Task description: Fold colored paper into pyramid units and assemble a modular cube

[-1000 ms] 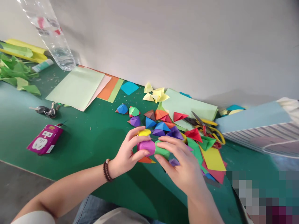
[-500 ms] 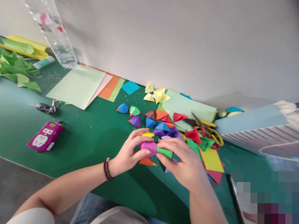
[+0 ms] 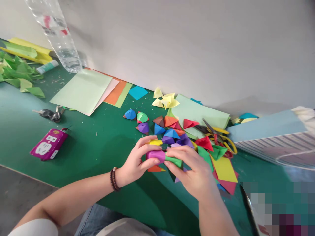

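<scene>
Moved since the earlier frame: both hands have closed in slightly on the origami cluster (image 3: 158, 156), its yellow tip now showing above the left fingers (image 3: 147, 147). Green cutting mat (image 3: 81, 154) covers the bench; paper squares (image 3: 82, 91) and loose folded units (image 3: 171, 133) lie along the wall (image 3: 172, 42). Scissors (image 3: 211, 131) lie right of the units. Left hand (image 3: 134, 160) curls almost shut round the purple end; right hand (image 3: 190, 172) pinches the green end, apparently pressing the joined units together. Cluster is held above the mat, just over an orange unit (image 3: 154, 168).
</scene>
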The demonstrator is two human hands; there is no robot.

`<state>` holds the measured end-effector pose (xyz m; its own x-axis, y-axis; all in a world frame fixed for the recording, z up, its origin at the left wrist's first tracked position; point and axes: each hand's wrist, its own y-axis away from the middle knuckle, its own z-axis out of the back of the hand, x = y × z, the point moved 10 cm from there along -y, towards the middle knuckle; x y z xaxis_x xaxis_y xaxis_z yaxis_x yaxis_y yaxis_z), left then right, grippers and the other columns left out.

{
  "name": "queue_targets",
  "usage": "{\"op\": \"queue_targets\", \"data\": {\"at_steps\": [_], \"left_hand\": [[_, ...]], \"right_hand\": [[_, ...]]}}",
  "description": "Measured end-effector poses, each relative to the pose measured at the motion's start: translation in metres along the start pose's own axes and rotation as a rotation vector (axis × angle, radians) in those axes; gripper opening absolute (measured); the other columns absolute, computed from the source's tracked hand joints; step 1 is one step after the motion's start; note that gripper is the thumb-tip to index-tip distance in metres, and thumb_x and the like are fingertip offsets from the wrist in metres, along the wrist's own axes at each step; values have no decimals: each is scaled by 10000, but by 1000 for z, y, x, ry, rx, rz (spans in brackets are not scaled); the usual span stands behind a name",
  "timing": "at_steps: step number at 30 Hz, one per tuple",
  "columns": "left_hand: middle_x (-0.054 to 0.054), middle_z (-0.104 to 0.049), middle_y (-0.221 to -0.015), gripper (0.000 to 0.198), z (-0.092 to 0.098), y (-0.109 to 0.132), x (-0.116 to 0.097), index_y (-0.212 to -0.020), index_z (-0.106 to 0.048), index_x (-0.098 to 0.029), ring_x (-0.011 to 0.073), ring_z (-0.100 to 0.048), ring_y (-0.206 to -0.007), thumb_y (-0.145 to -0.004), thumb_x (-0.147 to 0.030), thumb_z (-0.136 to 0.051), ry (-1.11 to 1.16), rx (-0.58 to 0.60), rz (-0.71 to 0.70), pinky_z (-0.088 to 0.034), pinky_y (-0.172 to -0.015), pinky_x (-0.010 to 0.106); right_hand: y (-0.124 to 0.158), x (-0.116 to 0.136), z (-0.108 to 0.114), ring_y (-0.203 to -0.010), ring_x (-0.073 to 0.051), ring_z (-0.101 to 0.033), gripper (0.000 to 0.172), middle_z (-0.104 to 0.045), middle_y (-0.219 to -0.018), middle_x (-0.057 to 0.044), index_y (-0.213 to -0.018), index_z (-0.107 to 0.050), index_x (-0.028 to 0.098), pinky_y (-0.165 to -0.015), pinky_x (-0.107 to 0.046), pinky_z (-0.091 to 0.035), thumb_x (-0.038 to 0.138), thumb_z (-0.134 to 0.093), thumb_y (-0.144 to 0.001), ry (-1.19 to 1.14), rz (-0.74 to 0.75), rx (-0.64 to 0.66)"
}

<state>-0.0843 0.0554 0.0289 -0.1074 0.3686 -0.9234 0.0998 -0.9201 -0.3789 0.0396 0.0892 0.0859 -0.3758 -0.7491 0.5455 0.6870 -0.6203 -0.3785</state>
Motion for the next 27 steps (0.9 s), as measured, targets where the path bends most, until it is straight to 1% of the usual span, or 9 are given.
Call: {"op": "queue_targets", "data": {"at_steps": [8,15,22,25,27], "left_hand": [[144,-528,-1344,330,-3,0,0,-1148,-647,-224,277,-500,-1301,-907,-441,-582,-6,9,-28,-430,-1094,484],[133,-522,-1351,306,-4,2,1,-1143,-645,-233,275,-512,-1288,-907,-422,-591,-18,16,-28,-453,-1073,467],[129,-505,-1362,294,-5,3,2,-1128,-648,-233,272,-505,-1293,-905,-416,-595,-10,23,-36,-439,-1087,464],[129,-503,-1363,322,-5,2,2,-1146,-645,-236,277,-500,-1297,-897,-435,-601,12,27,-33,-428,-1095,471],[128,-501,-1364,340,-5,2,2,-1162,-642,-240,281,-490,-1304,-892,-443,-607,33,30,-22,-416,-1103,475]], "right_hand": [[0,-3,-1,-920,-173,-648,140,-669,-947,-22,-1000,-621,260,-842,-327,-524,182,-645,-887,-59,-15,5],[0,-4,-2,-888,-166,-638,114,-661,-929,-15,-961,-611,260,-825,-318,-516,171,-632,-893,-87,-29,15],[1,-5,-6,-914,-178,-645,107,-659,-941,-13,-958,-601,272,-832,-326,-519,182,-613,-900,-78,-50,36],[3,-8,-7,-979,-203,-646,123,-661,-963,-18,-975,-590,279,-838,-335,-531,230,-647,-879,-66,-89,29],[4,-12,-8,-1037,-226,-640,179,-662,-1023,-33,-1019,-587,286,-832,-340,-544,285,-673,-862,-58,-134,32]]}}
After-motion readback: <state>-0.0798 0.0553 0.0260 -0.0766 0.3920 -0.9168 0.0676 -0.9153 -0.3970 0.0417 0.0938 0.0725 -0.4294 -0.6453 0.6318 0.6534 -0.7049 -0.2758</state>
